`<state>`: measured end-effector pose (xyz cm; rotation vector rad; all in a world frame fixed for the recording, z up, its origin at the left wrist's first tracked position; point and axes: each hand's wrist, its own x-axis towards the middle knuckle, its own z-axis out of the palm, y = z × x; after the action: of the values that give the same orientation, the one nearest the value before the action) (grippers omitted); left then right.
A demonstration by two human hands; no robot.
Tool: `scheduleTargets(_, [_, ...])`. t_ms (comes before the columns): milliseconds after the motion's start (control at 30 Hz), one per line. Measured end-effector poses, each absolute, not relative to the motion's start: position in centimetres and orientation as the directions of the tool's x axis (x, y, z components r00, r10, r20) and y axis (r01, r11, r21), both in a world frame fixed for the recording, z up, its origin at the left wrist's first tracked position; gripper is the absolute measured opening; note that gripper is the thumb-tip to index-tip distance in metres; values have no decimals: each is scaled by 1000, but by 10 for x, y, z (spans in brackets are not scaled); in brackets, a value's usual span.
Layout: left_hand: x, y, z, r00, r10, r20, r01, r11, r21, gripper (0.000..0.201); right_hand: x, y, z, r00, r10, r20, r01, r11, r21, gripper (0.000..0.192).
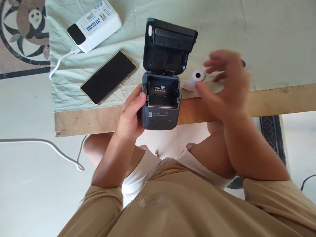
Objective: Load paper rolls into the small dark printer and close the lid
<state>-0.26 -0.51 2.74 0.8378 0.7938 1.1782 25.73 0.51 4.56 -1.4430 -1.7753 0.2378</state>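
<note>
My left hand (130, 115) grips a dark grey label printer (161, 120) by its left side, thumb on the rim. The printer's lid (169, 49) is swung up, and its paper bay shows no roll inside. Just right of the printer, a small white paper roll (201, 73) with a black core lies on the cloth. My right hand (225, 82) hovers around the roll's right side, fingers spread and somewhat blurred; its thumb tip is close to the roll, and I cannot tell whether they touch. A dark round end of another object (243, 64) peeks out behind that hand.
A phone with a dark screen (108, 77) lies left of the printer. Behind it is a white power bank-like block (98, 26) with a cable (60, 61) plugged in. Green cloth (276, 42) covers the table, whose wooden front edge (86, 121) runs before my knees.
</note>
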Motion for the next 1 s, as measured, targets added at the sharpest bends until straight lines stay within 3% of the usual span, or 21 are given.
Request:
scheduleTargets(67, [-5,-3,24,237,970,-55,-482,166,860,35,274,5,54,72,747,661,771,379,-512,33])
scheduleTargets(167, [-7,-2,20,260,965,-29,-520,166,838,38,306,11,55,230,529,817,812,359,-461,21])
scheduleTargets(233, [-7,-2,19,267,963,-30,-517,169,839,40,321,14,47,267,639,722,813,253,-525,28])
scheduleTargets(333, [-6,-3,21,269,963,-14,-529,160,834,41,330,15,31,216,837,503,846,97,-525,62])
scheduleTargets(433, [-5,-5,22,277,960,-34,-524,181,832,39,327,14,26,253,899,357,880,-60,-472,96])
scheduleTargets(500, [-5,-5,23,292,955,-47,-518,199,832,40,323,15,30,333,898,288,865,-169,-472,106])
scheduleTargets(567, [-5,-4,22,294,955,-40,-525,196,828,42,318,18,37,378,894,240,838,-220,-499,102])
scheduleTargets(700, [-4,-2,21,270,963,-1,-532,150,833,40,310,25,43,449,882,145,805,-329,-493,55])
scheduleTargets(767, [-4,-2,22,261,965,17,-541,132,831,39,311,26,41,462,873,157,802,-336,-493,44])
scheduleTargets(900, [-1,-5,26,237,972,1,-548,132,826,39,327,22,29,319,917,239,820,-140,-554,35])
scheduleTargets(1000, [-1,-6,28,221,975,-16,-530,134,837,36,334,21,22,225,875,429,756,121,-643,37])
